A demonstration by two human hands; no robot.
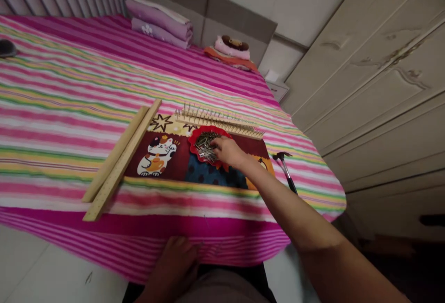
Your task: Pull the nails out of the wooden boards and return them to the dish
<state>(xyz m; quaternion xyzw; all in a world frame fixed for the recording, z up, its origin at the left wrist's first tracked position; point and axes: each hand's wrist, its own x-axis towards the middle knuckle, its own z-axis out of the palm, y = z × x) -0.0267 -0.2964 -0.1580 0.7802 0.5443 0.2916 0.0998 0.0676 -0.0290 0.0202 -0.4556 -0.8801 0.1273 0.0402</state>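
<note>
My right hand (227, 151) reaches out over a red scalloped dish (194, 142) that holds a pile of metal nails (205, 147); its fingers are bent into the pile, and what they grip is hidden. The dish sits on a dark red cloth with a lucky cat print (158, 155). Just behind the dish lie two wooden strips studded with rows of upright nails (219, 121). Two plain wooden strips (120, 157) lie side by side at the cloth's left edge. My left hand (175, 266) rests down low at the bed's near edge, fingers spread on the striped sheet.
A hammer (285, 169) lies on the bed right of my forearm. The pink striped bedsheet (69, 99) covers the bed. Folded purple bedding (162, 22) and a plush toy on cloths (232, 50) sit at the far end. Cream cabinet doors (375, 85) stand close on the right.
</note>
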